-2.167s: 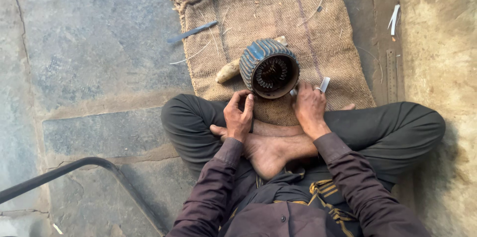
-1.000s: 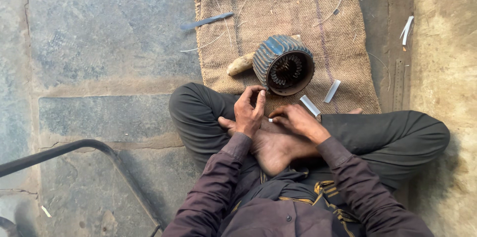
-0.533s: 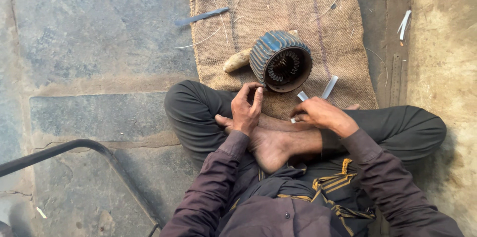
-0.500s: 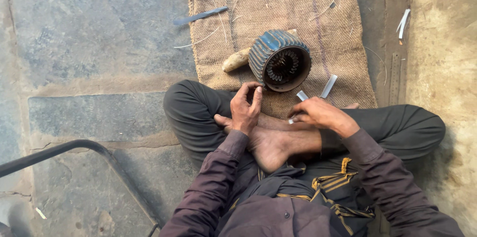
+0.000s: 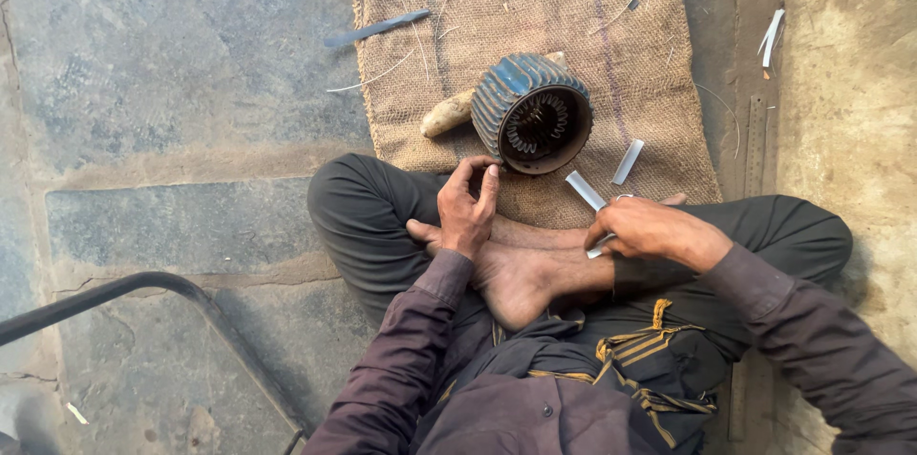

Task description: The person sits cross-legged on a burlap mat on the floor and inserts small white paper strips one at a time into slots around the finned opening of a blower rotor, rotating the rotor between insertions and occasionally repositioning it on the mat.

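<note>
I sit cross-legged on a stone floor. A blue ribbed motor stator (image 5: 531, 111) lies on its side on a burlap sack (image 5: 535, 25), its slotted bore facing me. My left hand (image 5: 466, 209) rests just below the stator's rim, fingers pinched together at the edge; what they hold is too small to tell. My right hand (image 5: 642, 228) lies on my right leg and grips a thin white strip (image 5: 601, 244). Two more white strips (image 5: 585, 190) (image 5: 628, 161) lie on the sack right of the stator.
A wooden handle (image 5: 446, 115) lies against the stator's left side. A flat grey metal strip (image 5: 376, 27) lies on the floor left of the sack. White scraps (image 5: 771, 35) lie at the right by a raised concrete surface. A dark metal bar (image 5: 143, 293) curves across the lower left.
My right hand has drawn away from my left, moving right onto my leg with a white strip in it. My left hand stays near the stator's lower rim. The view has shifted slightly.
</note>
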{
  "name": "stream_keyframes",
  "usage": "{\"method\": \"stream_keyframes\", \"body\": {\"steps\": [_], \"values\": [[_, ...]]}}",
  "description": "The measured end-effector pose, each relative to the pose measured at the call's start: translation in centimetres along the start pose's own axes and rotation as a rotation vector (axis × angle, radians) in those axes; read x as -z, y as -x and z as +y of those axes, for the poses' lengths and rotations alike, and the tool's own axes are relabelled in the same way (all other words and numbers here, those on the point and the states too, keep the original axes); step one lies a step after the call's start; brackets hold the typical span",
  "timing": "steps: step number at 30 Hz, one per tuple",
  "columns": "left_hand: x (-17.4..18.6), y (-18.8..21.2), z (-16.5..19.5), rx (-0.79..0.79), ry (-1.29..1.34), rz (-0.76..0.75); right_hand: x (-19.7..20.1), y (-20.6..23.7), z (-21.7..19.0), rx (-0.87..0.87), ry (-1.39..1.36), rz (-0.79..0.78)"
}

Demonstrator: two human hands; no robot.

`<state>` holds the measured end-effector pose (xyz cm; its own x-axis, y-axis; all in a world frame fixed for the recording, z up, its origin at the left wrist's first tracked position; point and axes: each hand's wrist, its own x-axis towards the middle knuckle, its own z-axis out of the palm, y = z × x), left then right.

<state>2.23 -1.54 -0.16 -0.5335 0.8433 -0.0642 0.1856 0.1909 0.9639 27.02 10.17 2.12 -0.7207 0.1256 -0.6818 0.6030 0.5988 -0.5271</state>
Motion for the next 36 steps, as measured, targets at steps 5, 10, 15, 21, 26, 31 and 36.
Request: {"method": "stream_keyframes", "body": {"steps": [5, 10, 15, 21, 26, 31, 36], "values": [[0.1, 0.0, 0.2, 0.005, 0.009, -0.005, 0.0, 0.7, -0.2, 0.027, 0.180, -0.007], [0.0, 0.1, 0.4, -0.002, 0.014, -0.003, 1.4, 2.6, 0.2, 0.037, 0.073, 0.259], [0.2, 0.2, 0.6, -0.105, 0.086, -0.102, 1.2, 1.4, -1.6, -0.055, -0.920, 0.666], [0.6, 0.3, -0.1, -0.043, 0.090, -0.407, -1.1, -2.9, -6.0, 0.000, -1.019, 0.905], [0.2, -0.2, -1.3, 0.047, 0.097, -0.446, 0.1, -2.1, -9.1, 0.038, -0.671, 1.047], [-0.1, -0.1, -1.7, 0.038, 0.038, -0.436, 1.1, -1.1, -11.2, 0.086, -0.293, 1.134], [-0.2, -0.2, -1.6, 0.032, 0.196, -0.396, 1.2, -1.5, -10.2, -0.060, -0.374, 1.233]]}}
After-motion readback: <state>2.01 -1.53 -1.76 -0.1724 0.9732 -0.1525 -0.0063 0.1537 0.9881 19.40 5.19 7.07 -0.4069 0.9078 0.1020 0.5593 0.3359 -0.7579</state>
